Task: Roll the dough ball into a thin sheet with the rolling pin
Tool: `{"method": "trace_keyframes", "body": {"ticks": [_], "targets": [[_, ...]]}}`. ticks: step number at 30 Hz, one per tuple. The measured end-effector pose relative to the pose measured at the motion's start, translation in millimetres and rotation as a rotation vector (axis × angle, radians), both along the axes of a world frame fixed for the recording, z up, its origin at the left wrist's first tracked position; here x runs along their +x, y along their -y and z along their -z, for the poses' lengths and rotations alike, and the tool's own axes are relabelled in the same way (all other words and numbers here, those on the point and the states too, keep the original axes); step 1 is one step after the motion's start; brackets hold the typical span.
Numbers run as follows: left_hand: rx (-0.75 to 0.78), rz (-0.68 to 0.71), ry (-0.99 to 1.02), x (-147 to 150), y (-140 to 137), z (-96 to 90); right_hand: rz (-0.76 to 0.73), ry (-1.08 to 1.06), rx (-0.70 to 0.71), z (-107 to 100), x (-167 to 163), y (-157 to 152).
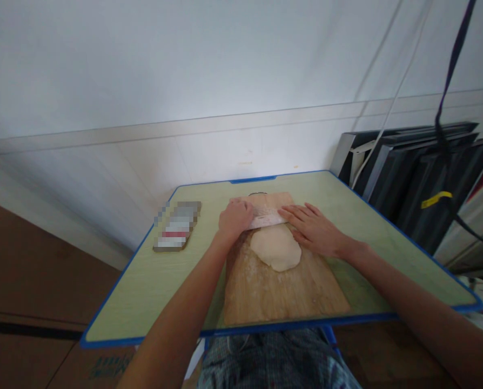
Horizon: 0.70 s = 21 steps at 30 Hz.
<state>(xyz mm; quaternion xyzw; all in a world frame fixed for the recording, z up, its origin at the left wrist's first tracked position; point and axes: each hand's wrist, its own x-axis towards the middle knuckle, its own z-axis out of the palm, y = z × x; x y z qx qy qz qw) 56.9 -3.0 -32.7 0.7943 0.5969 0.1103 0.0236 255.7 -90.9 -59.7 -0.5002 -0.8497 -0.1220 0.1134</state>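
A flour-dusted rolling pin (266,217) lies crosswise over the far half of a wooden board (282,300). My left hand (236,217) is closed around the pin's left end. Over its right end rests my right hand (311,229), fingers stretched out and spread, thumb near the dough's right edge. Just on the near side of the pin, a flat, uneven round of pale dough (276,249) sits on the board. Loose flour marks the wood around it. Part of the dough's far edge meets the pin, and both pin ends are hidden under my hands.
The board stands on a pale green folding table (144,302) with a blue rim. A pixelated, phone-shaped object (179,227) lies on the left. Dark panels (420,178) lean at the right, with a hanging black strap (442,124). A white wall rises behind.
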Motion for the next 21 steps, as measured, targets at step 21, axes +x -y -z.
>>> {"method": "trace_keyframes", "body": {"ticks": [21], "targets": [[0.022, 0.022, 0.016, -1, 0, 2.1, -0.075, -0.189, -0.259, -10, 9, 2]]}}
